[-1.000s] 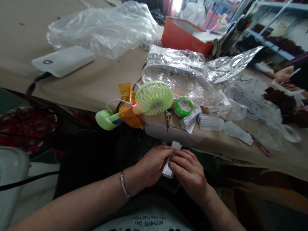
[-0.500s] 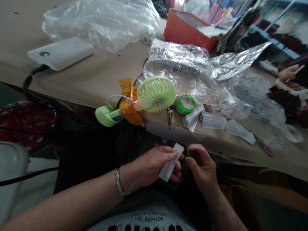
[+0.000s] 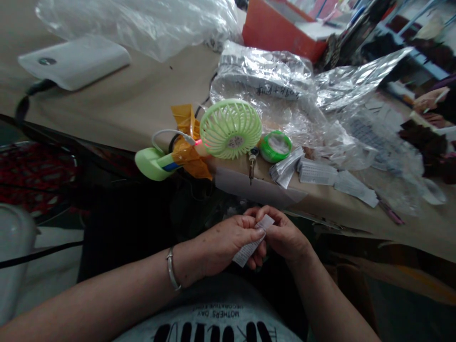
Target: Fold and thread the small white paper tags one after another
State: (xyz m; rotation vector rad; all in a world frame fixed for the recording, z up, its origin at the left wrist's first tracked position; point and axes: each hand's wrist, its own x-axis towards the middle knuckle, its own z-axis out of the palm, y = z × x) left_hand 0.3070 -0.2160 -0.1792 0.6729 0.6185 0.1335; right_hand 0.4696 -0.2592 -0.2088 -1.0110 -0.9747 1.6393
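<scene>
A narrow white label (image 3: 245,251) with fine print lies across the fingers of my left hand (image 3: 231,240), the thumb pressed on it. My right hand (image 3: 285,236) meets the left at the label's upper end, thumb and forefinger closed there. What lies behind the label between the fingertips is hidden. Both hands are below the table's front edge, above my lap. Nearest on the table are a small pointed tool (image 3: 252,166), a green round tub (image 3: 275,146) and several stacks of printed labels (image 3: 317,171).
A light green fan (image 3: 231,128) is taped at the table edge with orange tape (image 3: 190,156). A white power bank (image 3: 76,61), clear plastic bags (image 3: 263,80), an orange box (image 3: 281,33) and a pink pen-like tool (image 3: 392,211) lie about. At far right is another person's hand (image 3: 431,100).
My right hand has moved left and closed on the label's upper end; before, it was apart with thumb and fingers spread. My left hand keeps the label. The view has shifted slightly.
</scene>
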